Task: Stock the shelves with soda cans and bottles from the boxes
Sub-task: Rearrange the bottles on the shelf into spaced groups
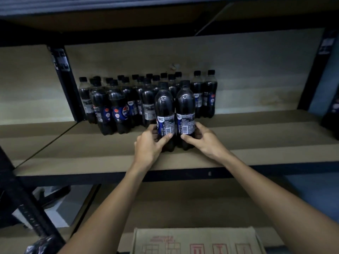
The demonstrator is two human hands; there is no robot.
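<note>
Two dark cola bottles with black caps stand upright side by side on the brown shelf board, near its front. My left hand grips the lower part of the left bottle. My right hand grips the lower part of the right bottle. Both bottles show their barcode labels toward me. Behind them stands a cluster of several alike bottles, reaching back to the rear panel.
A black upright post borders the shelf at the left, another one at the right. The shelf's right half is bare board. A cardboard box with red print sits below, near me. A dark bottle stands at far right.
</note>
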